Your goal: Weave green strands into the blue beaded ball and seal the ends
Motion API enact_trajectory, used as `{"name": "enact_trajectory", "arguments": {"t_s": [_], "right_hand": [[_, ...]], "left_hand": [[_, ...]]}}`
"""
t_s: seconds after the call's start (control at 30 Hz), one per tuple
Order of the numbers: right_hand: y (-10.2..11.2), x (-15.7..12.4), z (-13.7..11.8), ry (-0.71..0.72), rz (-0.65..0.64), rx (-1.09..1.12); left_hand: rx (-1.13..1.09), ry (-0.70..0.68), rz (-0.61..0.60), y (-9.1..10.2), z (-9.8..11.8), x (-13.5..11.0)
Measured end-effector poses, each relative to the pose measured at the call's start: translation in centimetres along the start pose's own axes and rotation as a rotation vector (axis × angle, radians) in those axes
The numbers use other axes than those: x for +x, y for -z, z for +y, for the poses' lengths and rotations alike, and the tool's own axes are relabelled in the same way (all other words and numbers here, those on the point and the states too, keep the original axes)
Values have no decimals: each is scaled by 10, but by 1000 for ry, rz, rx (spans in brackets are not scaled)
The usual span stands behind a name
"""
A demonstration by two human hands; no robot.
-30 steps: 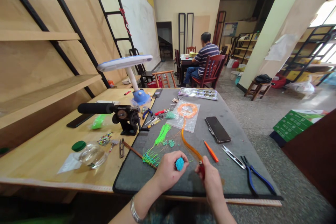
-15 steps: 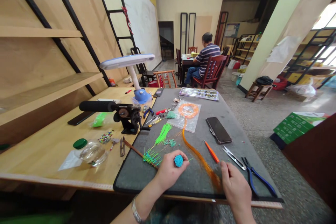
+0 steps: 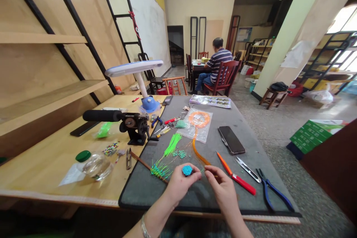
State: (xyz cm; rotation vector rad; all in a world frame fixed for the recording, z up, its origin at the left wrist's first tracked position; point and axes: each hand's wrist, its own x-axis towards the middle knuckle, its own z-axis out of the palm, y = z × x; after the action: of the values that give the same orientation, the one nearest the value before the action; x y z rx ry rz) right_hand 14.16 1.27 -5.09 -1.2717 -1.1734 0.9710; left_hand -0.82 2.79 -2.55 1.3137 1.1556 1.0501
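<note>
My left hand (image 3: pixel 178 185) is closed around a small cluster of blue beads (image 3: pixel 187 170), its round top showing above the fingers. A thin green strand (image 3: pixel 202 170) pokes out by its fingertips. Close on the right, my right hand (image 3: pixel 222 185) is closed in a pinch at the strand's end; what sits between its fingertips is too small to make out. A hank of orange thread (image 3: pixel 199 151) runs under the right hand from a bag with an orange coil (image 3: pixel 199 119). Left of my hands lie green-tipped strands with beads (image 3: pixel 159 170) and loose turquoise beads (image 3: pixel 182 154).
To the right lie an orange-and-red pen-like tool (image 3: pixel 244 185), thread snips (image 3: pixel 248 170), blue-handled pliers (image 3: pixel 275 189) and a phone (image 3: pixel 231 140). A crank device (image 3: pixel 135 126), a lidded jar (image 3: pixel 97 166) and a lamp (image 3: pixel 142 81) stand left. A person (image 3: pixel 219 63) sits farther back.
My right hand has moved left from beside the orange tool to the left hand's fingertips, uncovering the tool's red end. The left hand still holds the bead cluster in nearly the same place.
</note>
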Motion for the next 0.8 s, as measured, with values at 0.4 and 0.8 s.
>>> {"name": "enact_trajectory", "arguments": {"t_s": [0.4, 0.8], "right_hand": [[-6, 1, 1, -104, -70, 143], [-12, 6, 5, -267, -7, 425]], "left_hand": [[-308, 204, -44, -4, -3, 1], [-538, 344, -59, 6, -12, 4]]}}
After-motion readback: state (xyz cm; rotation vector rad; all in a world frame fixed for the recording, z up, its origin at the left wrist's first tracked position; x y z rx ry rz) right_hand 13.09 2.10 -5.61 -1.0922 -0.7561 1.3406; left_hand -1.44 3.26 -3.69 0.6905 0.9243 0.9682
